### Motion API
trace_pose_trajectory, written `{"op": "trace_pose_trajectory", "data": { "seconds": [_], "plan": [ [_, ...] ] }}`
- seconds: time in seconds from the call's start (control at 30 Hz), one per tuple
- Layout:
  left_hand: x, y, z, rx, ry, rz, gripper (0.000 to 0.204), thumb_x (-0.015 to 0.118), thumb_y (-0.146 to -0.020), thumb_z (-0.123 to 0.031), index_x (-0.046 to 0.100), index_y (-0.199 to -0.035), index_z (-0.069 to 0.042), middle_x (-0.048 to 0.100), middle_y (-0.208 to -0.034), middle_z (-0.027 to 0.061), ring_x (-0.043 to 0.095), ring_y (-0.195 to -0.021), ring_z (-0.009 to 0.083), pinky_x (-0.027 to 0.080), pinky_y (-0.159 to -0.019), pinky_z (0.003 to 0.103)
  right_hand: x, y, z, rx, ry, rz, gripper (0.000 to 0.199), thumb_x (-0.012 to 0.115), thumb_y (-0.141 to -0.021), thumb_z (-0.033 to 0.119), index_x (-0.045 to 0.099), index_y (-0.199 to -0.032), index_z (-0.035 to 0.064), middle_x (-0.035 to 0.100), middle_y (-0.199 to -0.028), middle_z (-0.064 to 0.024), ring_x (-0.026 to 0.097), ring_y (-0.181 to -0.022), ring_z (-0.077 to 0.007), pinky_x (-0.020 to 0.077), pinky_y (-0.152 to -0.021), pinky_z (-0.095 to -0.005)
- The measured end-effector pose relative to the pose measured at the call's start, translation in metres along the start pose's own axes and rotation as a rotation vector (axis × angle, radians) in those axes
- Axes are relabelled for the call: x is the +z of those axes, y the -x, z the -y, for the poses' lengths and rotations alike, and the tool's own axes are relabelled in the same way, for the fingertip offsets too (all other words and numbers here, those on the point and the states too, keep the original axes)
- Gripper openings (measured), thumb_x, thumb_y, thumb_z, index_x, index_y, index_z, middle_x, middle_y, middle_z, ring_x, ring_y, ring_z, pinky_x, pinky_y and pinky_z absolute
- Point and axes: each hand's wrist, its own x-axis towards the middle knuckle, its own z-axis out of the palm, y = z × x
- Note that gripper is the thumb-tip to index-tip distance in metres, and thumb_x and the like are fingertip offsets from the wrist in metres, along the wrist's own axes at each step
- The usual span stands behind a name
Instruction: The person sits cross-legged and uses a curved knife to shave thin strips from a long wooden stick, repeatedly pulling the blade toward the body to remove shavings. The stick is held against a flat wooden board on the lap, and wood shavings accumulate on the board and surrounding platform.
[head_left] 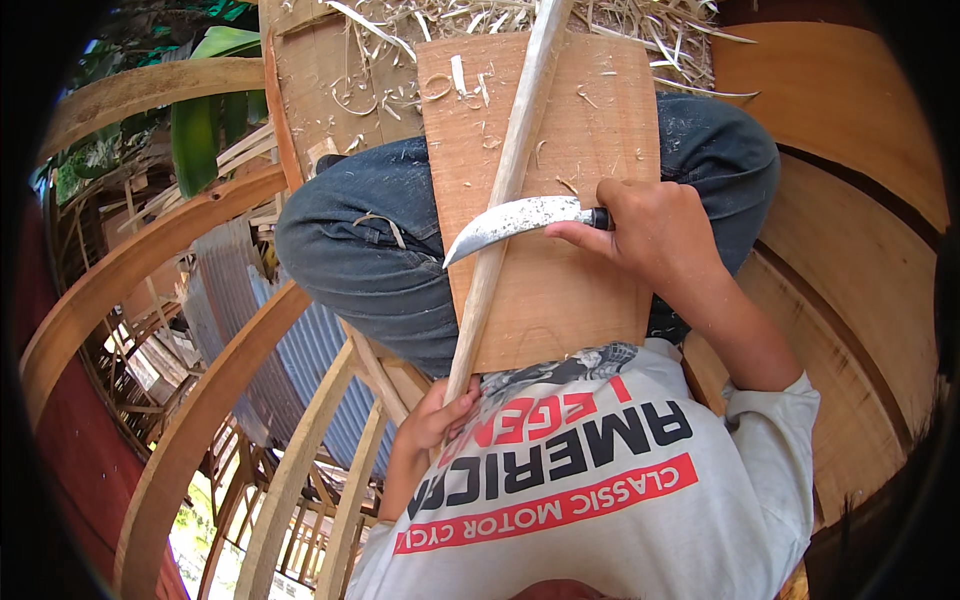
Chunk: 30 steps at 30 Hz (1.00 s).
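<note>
While the right hand (655, 235) is gripping the curved, dull steel knife (515, 222), fingers clamped on its dark handle, the blade is lying across the long pale wooden stick (505, 190) on the flat brown board (590, 140) over the lap. Left hand (437, 415) is clamping the stick's near end; curled shavings (450, 85) are piling up, so whittling looks well underway, finish unclear.

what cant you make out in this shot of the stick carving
Head view only:
- Far end of the stick: cut off by the top edge.
- Knife handle: wrapped inside the right hand.
- Left hand palm and grip: hidden behind the stick and the shirt.
- Legs under the board: covered by it.
</note>
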Motion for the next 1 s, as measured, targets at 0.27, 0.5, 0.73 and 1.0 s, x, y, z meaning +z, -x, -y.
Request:
{"op": "trace_pose_trajectory", "data": {
  "seconds": [0.27, 0.5, 0.73, 1.0],
  "plan": [
    [0.004, -0.003, 0.003, 0.042, -0.016, -0.033, 0.035, 0.056, -0.092, -0.038, 0.045, -0.089, -0.006, 0.039, -0.058, -0.0071, 0.033, -0.045, 0.0022, 0.025, -0.042, 0.018, 0.006, -0.017, -0.004, -0.061, 0.080, -0.091, 0.065, 0.064, -0.069, 0.069, 0.055, -0.061, 0.0047, 0.055, -0.051, -0.0115, 0.058, -0.047, -0.0272, 0.0457, -0.045, -0.0328],
    [0.006, -0.004, -0.001, 0.037, -0.004, -0.045, 0.035, 0.055, -0.091, -0.039, 0.045, -0.088, -0.006, 0.038, -0.061, -0.0063, 0.032, -0.048, 0.0022, 0.024, -0.043, 0.018, 0.008, -0.030, -0.004, -0.093, 0.102, -0.185, 0.064, 0.064, -0.069, 0.068, 0.053, -0.060, 0.0057, 0.054, -0.052, -0.0103, 0.057, -0.047, -0.0259, 0.0448, -0.046, -0.0330],
    [0.006, -0.004, -0.005, -0.009, 0.064, -0.062, 0.039, 0.059, -0.087, -0.042, 0.045, -0.089, -0.005, 0.038, -0.065, -0.0060, 0.030, -0.052, 0.0018, 0.020, -0.045, 0.017, 0.011, -0.044, -0.004, -0.072, 0.143, -0.224, 0.063, 0.066, -0.068, 0.067, 0.055, -0.062, 0.0046, 0.053, -0.052, -0.0103, 0.057, -0.047, -0.0259, 0.0446, -0.046, -0.0326],
    [0.001, -0.005, 0.007, 0.022, -0.051, 0.033, 0.036, 0.057, -0.090, -0.040, 0.047, -0.088, -0.006, 0.039, -0.066, -0.0070, 0.035, -0.057, 0.0022, 0.027, -0.049, 0.018, -0.007, -0.105, -0.108, 0.413, 0.070, -0.403, 0.079, 0.048, -0.079, 0.076, 0.063, -0.067, -0.0010, 0.056, -0.056, -0.0183, 0.059, -0.057, -0.0336, 0.0465, -0.055, -0.0401]
  ]
}}
